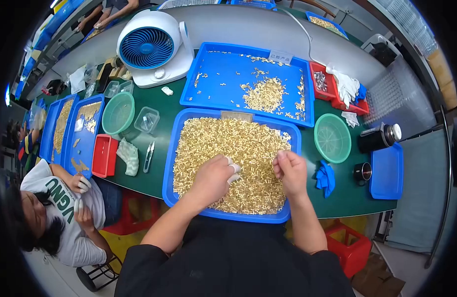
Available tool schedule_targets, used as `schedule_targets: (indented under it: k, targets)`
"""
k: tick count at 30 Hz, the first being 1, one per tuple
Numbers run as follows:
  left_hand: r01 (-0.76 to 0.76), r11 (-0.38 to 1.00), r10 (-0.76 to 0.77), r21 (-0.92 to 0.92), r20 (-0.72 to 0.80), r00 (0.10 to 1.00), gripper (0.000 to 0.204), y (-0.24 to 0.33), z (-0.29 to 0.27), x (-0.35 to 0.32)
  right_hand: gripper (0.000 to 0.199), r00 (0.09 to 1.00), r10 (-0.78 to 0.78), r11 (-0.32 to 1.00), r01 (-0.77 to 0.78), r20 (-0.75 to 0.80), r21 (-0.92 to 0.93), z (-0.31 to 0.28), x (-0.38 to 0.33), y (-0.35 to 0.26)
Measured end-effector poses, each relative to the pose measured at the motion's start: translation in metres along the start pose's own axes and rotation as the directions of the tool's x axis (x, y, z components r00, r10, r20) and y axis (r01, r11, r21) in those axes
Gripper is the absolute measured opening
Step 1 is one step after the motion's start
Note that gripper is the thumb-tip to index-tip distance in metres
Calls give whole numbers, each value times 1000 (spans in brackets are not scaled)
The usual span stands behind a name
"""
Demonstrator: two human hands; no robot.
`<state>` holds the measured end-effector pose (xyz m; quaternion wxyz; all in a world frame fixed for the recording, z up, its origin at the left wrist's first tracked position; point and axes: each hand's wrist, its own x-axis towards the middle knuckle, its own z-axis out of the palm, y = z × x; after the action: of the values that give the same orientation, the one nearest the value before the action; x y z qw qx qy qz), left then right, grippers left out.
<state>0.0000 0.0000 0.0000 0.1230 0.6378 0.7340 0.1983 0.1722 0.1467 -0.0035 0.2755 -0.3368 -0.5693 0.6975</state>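
A blue tray (168, 171) in front of me is heaped with small gold-coloured metal parts (233, 141). Over the heap, my left hand (213, 179) has its fingers curled together, with white finger covers on the tips; whatever they hold is hidden. At the tray's right side my right hand (292, 173) is raised, thumb and forefinger pinched together. Any part between them is too small to make out. Behind it lies a larger blue tray (213, 74), with a looser pile of similar gold parts (266, 94) toward its right.
Left of the trays are a white fan (154, 47), a green basket (118, 113), a red bin (104, 156) and tweezers (149, 157). To the right are another green basket (332, 138), a blue cloth (325, 178) and a black flask (377, 138). A co-worker (70, 208) sits at left.
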Motion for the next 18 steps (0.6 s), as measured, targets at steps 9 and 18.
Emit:
schedule_targets:
  k: [9, 18]
  targets:
    - [-33, 843, -157, -537, -305, 939, 9, 5, 6, 7, 26, 998, 31, 979, -43, 62, 201, 24, -24, 18]
    - [125, 254, -415, -959, 9, 910, 9, 19, 13, 4, 25, 998, 36, 982, -46, 56, 182, 29, -32, 17]
